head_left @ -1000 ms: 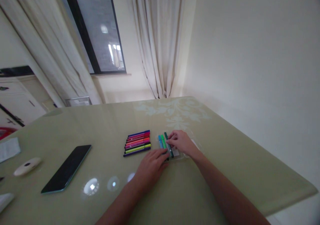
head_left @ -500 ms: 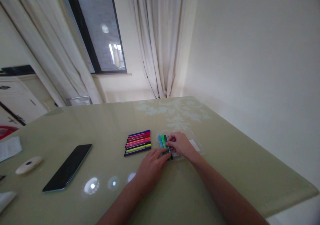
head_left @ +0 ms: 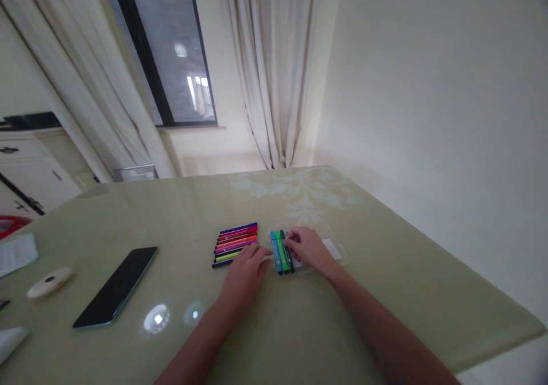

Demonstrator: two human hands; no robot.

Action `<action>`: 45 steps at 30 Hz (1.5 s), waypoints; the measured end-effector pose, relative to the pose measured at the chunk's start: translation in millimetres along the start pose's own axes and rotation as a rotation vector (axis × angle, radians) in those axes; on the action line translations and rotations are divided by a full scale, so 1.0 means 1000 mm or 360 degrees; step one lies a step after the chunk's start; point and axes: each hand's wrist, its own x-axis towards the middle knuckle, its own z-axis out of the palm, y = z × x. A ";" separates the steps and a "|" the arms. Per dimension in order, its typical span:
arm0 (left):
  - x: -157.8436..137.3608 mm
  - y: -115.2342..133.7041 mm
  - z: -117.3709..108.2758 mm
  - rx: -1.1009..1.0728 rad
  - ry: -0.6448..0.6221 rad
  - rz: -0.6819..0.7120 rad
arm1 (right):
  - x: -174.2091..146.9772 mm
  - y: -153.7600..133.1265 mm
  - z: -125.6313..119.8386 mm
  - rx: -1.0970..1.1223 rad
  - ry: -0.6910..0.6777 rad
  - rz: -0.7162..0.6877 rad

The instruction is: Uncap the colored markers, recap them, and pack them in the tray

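A row of felt-tip markers [head_left: 233, 237] in purple, red, orange, pink, yellow and black lies on the table. My left hand [head_left: 246, 271] reaches over the near right end of that row, its fingers stretched out and nothing visible in them. To the right, a blue marker [head_left: 276, 253], a green marker [head_left: 283, 256] and a dark green marker [head_left: 289, 258] lie side by side in a clear plastic case [head_left: 345, 253]. My right hand [head_left: 306, 248] is closed, with thumb and fingertips pinched at the dark green marker; the hand covers part of the case.
A dark phone [head_left: 115, 288] lies on the table [head_left: 180, 213] at left. Past it are a white oval object [head_left: 50, 283] and a pale packet or cloth [head_left: 17, 253]. A white wall [head_left: 449, 116] stands along the right, with a curtain [head_left: 274, 65] behind the table.
My left hand has moved left from the green markers to the row of colourful markers. The blue and green markers now show in full. My right hand stays nearly still.
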 end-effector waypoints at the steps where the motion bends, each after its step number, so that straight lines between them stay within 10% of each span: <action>1: 0.001 -0.006 -0.005 0.0065 0.0042 -0.0086 | 0.000 0.000 0.000 -0.0003 0.0011 -0.0003; 10: 0.000 -0.025 -0.013 0.0015 -0.0097 -0.0154 | -0.001 -0.008 -0.004 0.0035 0.0159 -0.0079; 14: 0.003 -0.022 -0.017 -0.0327 0.0139 -0.0187 | -0.003 -0.014 -0.006 0.0219 0.0190 -0.0163; 28: 0.010 -0.006 -0.015 -0.1549 0.0359 -0.0572 | -0.023 -0.036 0.010 0.0860 -0.0436 -0.0312; 32: 0.006 -0.006 -0.009 -0.1270 0.0365 -0.0453 | -0.015 -0.030 0.000 0.0854 -0.0289 -0.0298; 39: -0.007 0.011 0.014 -0.0143 -0.0039 0.0385 | 0.005 0.001 -0.029 0.0480 0.0021 0.0011; 45: -0.008 0.019 0.023 0.0032 -0.0125 0.0441 | 0.006 0.013 -0.012 0.0321 -0.0035 0.0099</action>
